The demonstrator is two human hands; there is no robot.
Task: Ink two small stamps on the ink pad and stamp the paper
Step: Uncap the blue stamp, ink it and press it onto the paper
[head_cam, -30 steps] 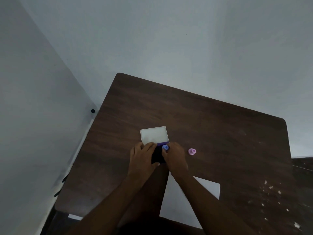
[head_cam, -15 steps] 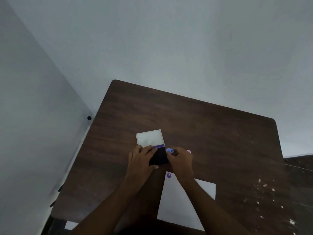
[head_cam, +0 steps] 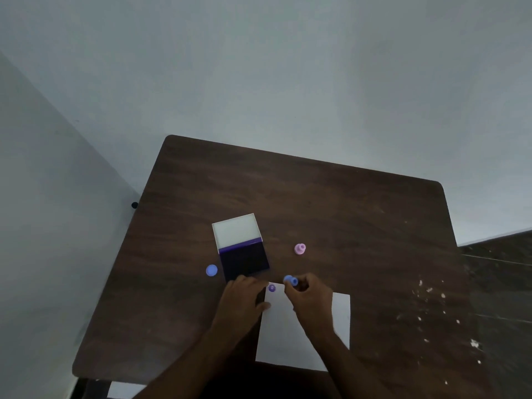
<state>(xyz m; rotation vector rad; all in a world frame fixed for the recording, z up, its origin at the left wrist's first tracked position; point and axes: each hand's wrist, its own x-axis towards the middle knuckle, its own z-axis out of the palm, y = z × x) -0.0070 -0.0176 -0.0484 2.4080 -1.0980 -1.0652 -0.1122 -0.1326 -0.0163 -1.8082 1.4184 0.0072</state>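
An open ink pad (head_cam: 244,262) with a dark purple pad and a white lid folded back lies mid-table. My right hand (head_cam: 309,298) grips a small blue stamp (head_cam: 290,280) just above the top left of the white paper (head_cam: 288,335). A round purple print (head_cam: 271,288) shows at the paper's top left corner. My left hand (head_cam: 241,298) rests flat on the table at the paper's left edge, just below the ink pad, holding nothing. A pink stamp (head_cam: 300,249) stands to the right of the pad.
A round blue cap (head_cam: 212,270) lies left of the ink pad. The dark wooden table (head_cam: 331,203) stands in a corner of pale walls. White flecks (head_cam: 429,306) mark its right side. A small black object (head_cam: 134,205) sits off the table's left edge.
My right hand has carried the blue stamp from the ink pad down to the paper. My left hand has come off the pad and dropped toward the paper's edge, uncovering the pad and blue cap.
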